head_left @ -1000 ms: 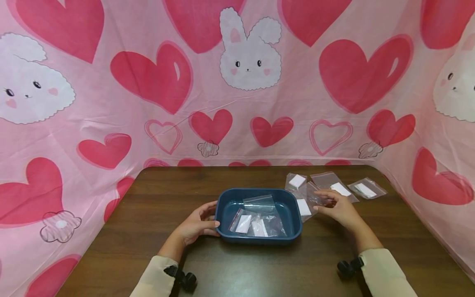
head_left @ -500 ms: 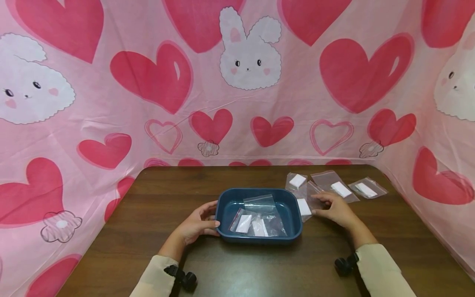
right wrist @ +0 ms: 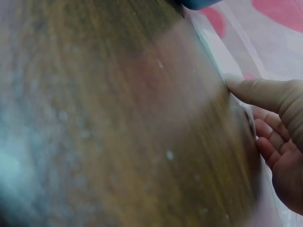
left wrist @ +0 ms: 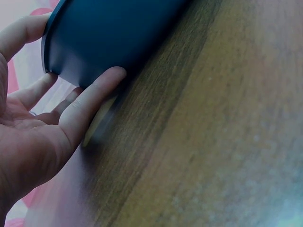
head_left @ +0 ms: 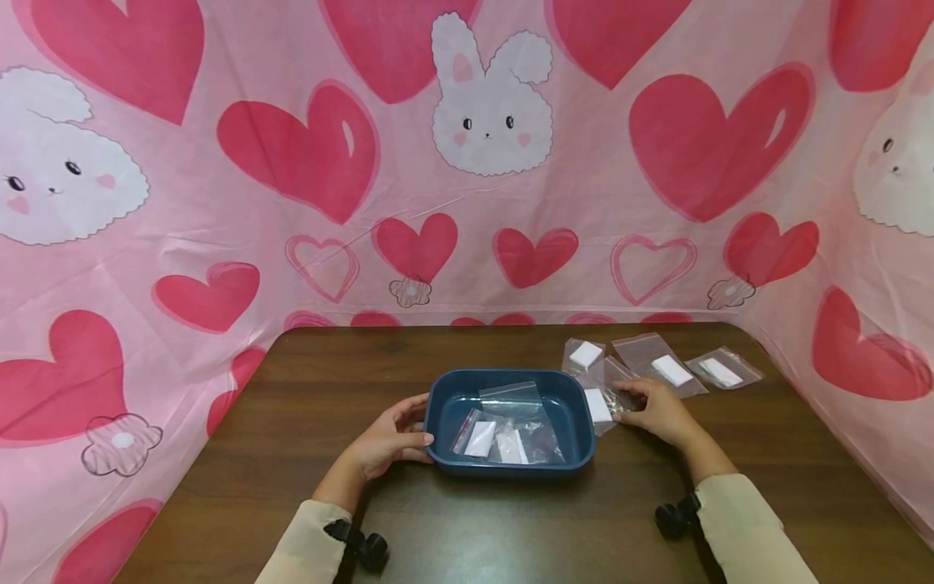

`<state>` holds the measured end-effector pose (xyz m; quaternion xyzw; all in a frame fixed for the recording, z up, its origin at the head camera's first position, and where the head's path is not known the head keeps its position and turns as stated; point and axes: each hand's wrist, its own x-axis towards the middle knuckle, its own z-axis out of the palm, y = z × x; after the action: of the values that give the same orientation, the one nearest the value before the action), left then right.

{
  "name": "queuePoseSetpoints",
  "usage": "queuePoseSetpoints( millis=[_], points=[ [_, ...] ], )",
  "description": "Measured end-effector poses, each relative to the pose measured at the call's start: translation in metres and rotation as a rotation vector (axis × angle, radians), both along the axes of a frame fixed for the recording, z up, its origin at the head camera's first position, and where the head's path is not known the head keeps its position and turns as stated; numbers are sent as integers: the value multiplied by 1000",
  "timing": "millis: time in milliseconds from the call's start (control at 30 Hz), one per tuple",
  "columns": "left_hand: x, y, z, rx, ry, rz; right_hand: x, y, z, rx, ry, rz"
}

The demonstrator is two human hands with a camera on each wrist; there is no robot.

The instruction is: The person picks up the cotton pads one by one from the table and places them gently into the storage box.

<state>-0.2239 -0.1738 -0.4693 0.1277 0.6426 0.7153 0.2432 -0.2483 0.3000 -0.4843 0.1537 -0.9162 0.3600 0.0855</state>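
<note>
A blue plastic basin (head_left: 511, 469) stands on the wooden table. My left hand (head_left: 387, 442) holds its left end, thumb at the near corner and fingers along the outer wall; in the left wrist view the fingers (left wrist: 87, 101) lie against the blue side. Inside the basin are clear zip-lock bags with white pieces (head_left: 480, 439). Right of the basin, my right hand (head_left: 660, 412) pinches the edge of a clear zip-lock bag (head_left: 619, 373), which wrinkles there. A white block (head_left: 598, 406) lies in plastic by the basin's right wall. The right wrist view shows the thumb (right wrist: 255, 92) at the bag's edge.
Further zip-lock bags lie behind the right hand: one with a white block (head_left: 585, 355), one with a white piece (head_left: 671, 371), another (head_left: 722, 370) at the far right. Pink cloth (head_left: 481, 259) with hearts and rabbits hangs behind the table (head_left: 350, 365).
My right hand has shifted slightly left toward the basin and closed its fingertips on the bag, which now creases and glints. The left hand and basin have stayed put.
</note>
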Motion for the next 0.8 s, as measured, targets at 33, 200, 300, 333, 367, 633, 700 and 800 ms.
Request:
queuePoseSetpoints(
  millis=[33, 200, 300, 333, 367, 633, 700, 800],
  points=[
    [0, 0, 0, 0, -1, 2, 0, 0, 0, -3, -3, -6],
    [0, 0, 0, 5, 2, 5, 1, -2, 0, -15, -14, -30],
    [0, 0, 0, 2, -5, 14, 1, -2, -1, -21, 1, -37],
    [0, 0, 0, 1, -3, 15, 1, -2, -1, -22, 7, -39],
    [-1, 0, 0, 0, -6, 18, 1, -2, -2, -23, 14, -41],
    [-2, -1, -2, 8, 2, 5, 2, -1, -5, -71, 52, -85],
    [-2, -1, -2, 10, -5, 6, 3, 0, -5, -91, 53, -104],
    [-3, -1, -3, 12, -5, 3, 5, 1, -6, -120, 51, -134]
  ],
)
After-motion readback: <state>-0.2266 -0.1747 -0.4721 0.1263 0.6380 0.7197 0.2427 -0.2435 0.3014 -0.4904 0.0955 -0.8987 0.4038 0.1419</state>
